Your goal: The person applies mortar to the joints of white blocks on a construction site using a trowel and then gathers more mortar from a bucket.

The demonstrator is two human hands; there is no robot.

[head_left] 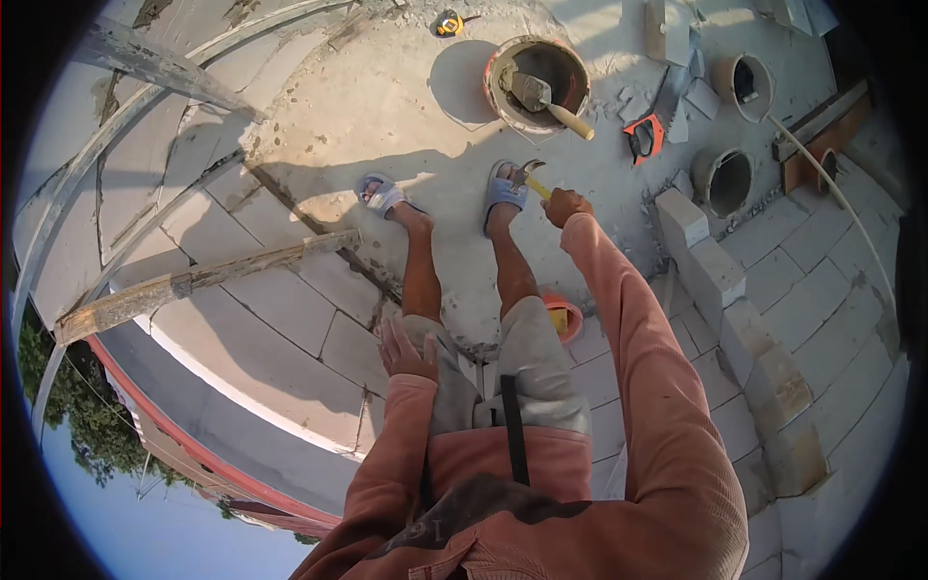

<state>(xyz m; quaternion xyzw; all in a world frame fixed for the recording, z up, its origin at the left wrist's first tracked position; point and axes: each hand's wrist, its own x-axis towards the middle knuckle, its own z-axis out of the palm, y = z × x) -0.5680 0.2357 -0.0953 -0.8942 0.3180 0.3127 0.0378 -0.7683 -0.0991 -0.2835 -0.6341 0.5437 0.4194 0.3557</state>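
My right hand (pixel 566 206) is closed round the yellow handle of a hammer (pixel 537 184), whose metal head is over my right sandal. Fingers spread, my left hand (pixel 408 352) rests against the block wall (pixel 333 387) beside my left thigh, or on the thigh itself; I cannot tell which. Beyond my feet stands a round bucket (pixel 498 106) with grey mortar in it. A trowel (pixel 532 94) lies across that bucket, its wooden handle sticking out over the rim to the right.
A handsaw (pixel 645 138) with an orange handle lies at the right among block offcuts. Two more buckets (pixel 727 184) (pixel 742 87) stand by the stepped blocks (pixel 715 271). A tape measure (pixel 449 24) lies far off. At the left, a wooden plank (pixel 208 278) leans out from the wall.
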